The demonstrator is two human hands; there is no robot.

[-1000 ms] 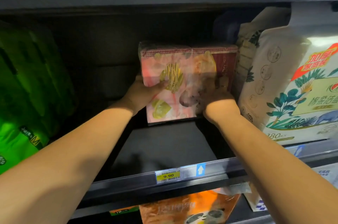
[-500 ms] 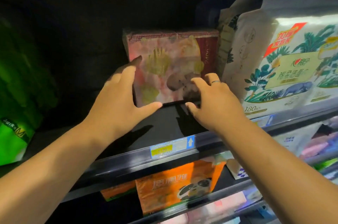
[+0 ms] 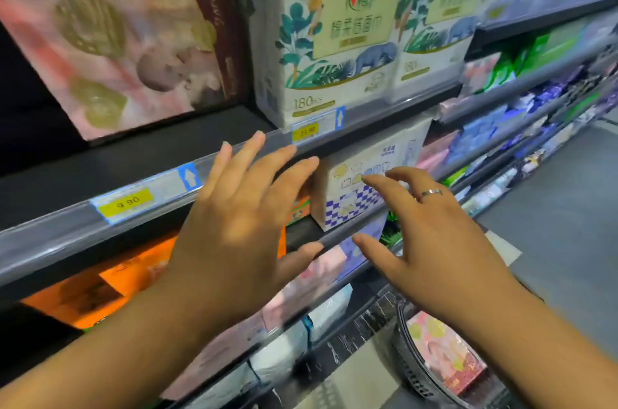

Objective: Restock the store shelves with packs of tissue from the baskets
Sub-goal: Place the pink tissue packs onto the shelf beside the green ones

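Note:
A pink tissue pack (image 3: 123,40) stands on the dark shelf (image 3: 100,161) at the upper left, touched by neither hand. My left hand (image 3: 240,228) hangs open in front of the shelf's edge, fingers spread. My right hand (image 3: 431,241), with a ring on one finger, is open beside it, lower right. A dark basket (image 3: 411,365) on the floor at the bottom right holds another pink tissue pack (image 3: 441,351), partly hidden by my right forearm.
White packs with a leaf print (image 3: 337,30) stand right of the pink pack. A yellow 9.90 price tag (image 3: 127,201) sits on the shelf rail. Below lie an orange pack (image 3: 133,271) and a blue-checked white box (image 3: 354,188). Grey aisle floor (image 3: 561,208) spreads right.
Both hands have let go of the pink pack and drawn back from the shelf. The view has swung down and to the right, so the basket shows now.

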